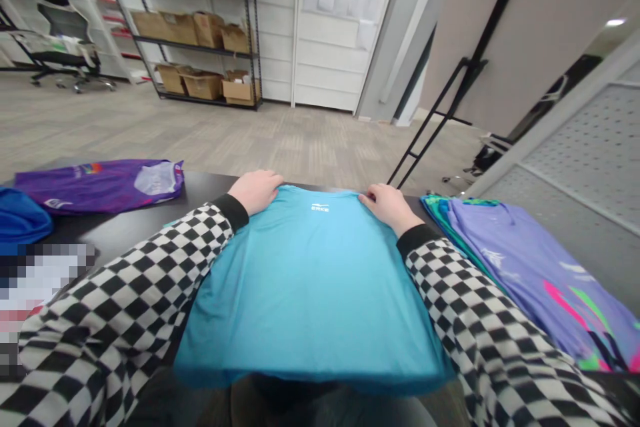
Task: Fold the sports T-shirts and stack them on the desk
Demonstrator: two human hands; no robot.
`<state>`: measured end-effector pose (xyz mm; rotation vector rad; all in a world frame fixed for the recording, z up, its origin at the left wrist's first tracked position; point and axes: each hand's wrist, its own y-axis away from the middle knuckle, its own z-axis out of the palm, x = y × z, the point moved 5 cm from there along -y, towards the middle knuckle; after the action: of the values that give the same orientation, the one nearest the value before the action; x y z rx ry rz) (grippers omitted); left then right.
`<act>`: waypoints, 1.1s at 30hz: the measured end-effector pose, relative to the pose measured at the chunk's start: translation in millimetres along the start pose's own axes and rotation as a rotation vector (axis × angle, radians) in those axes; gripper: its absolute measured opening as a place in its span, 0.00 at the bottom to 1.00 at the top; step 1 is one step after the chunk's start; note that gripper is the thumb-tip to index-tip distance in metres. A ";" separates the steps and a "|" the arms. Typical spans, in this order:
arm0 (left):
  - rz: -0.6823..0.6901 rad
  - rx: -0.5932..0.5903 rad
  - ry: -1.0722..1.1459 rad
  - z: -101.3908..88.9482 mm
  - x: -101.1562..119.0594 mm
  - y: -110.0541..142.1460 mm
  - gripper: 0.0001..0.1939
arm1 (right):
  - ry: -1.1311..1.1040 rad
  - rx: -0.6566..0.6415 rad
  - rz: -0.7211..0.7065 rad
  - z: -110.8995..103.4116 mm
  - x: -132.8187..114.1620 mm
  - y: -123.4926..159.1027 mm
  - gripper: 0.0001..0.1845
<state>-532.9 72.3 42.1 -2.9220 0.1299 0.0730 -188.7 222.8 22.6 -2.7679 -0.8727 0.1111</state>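
A light-blue T-shirt [320, 280] with a small white logo near its neckline lies spread in front of me. Its lower edge hangs over the near edge of the dark table [200, 181]. At the far left shoulder of the shirt, my left hand [257, 190] has its fingers closed on the fabric; the fingertips are partly hidden. My right hand [391, 205] pinches the opposite shoulder, thumb and fingers together. Between the two hands the neckline is drawn out flat.
To the left lie a purple shirt [110, 187], a blue garment [23, 217] and a blurred-out item [45, 287]. Folded shirts, a lavender one [530, 260] on top, are at the right. Behind the table stand a black-legged easel board [450, 100] and a shelf of boxes [200, 33].
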 end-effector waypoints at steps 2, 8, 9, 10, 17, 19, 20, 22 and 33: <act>0.042 0.014 0.007 -8.1 23.6 5.5 0.21 | 0.005 0.002 -0.014 -7.3 -6.7 3.8 0.22; 0.024 -0.117 0.173 11.6 72.5 16.8 0.39 | -0.090 0.072 -0.179 -21.5 -40.7 25.5 0.31; 0.018 -0.158 0.184 17.8 74.5 18.0 0.44 | -0.113 0.019 -0.219 -17.3 -47.7 29.3 0.35; 0.016 -0.193 0.197 23.1 74.9 18.6 0.47 | -0.131 -0.059 -0.241 -11.2 -53.3 32.6 0.40; -0.043 -0.197 0.217 29.2 62.3 15.4 0.53 | -0.145 -0.329 -0.197 14.9 -58.5 35.6 0.54; -0.042 -0.213 0.215 28.3 63.8 16.0 0.54 | -0.132 -0.306 -0.197 14.7 -56.2 34.4 0.55; -0.035 -0.205 0.212 26.8 65.2 16.1 0.54 | -0.123 -0.279 -0.197 14.3 -55.2 33.8 0.55; -0.030 -0.135 0.198 21.3 67.1 15.2 0.51 | -0.106 -0.208 -0.201 13.2 -53.5 32.6 0.55; -0.018 -0.206 0.250 31.0 62.0 8.7 0.54 | -0.108 -0.218 -0.198 30.4 -44.4 25.3 0.54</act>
<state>-473.3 65.4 6.4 -3.1260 0.1432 -0.2996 -215.3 183.4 -13.1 -2.8748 -1.2500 0.1396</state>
